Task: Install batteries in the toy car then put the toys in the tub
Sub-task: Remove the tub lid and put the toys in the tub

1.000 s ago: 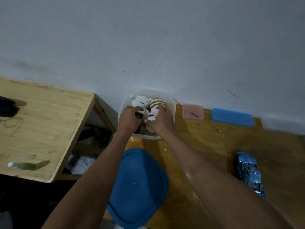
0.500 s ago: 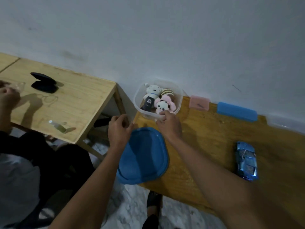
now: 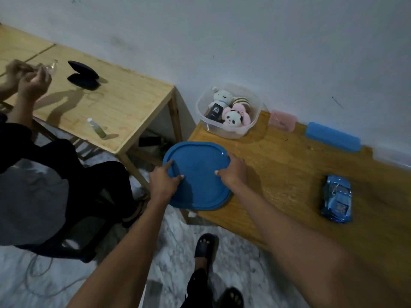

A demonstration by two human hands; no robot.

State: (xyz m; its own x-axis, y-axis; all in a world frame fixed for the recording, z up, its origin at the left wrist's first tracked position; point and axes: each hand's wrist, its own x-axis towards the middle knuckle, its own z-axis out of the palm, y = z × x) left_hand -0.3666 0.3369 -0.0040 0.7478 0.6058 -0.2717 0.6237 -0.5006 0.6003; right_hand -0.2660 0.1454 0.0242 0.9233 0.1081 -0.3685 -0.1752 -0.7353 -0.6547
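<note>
Light: dim, cool indoor light; the white painted wall [image 3: 266, 41] reads grey-blue.
Shadows: soft arm-shaped shadows fall on the pale wooden side table [image 3: 124, 103]; a dark patch sits under the left hand [image 3: 163, 182] on the round blue plastic lid [image 3: 200, 181].
Glare: a faint sheen on the crinkled shiny blue toy car [image 3: 337, 200].
Blur: forearms nearest the lens are soft; right edge smears.
Distortion: wide-angle bending tilts table edges and wall line.
</note>
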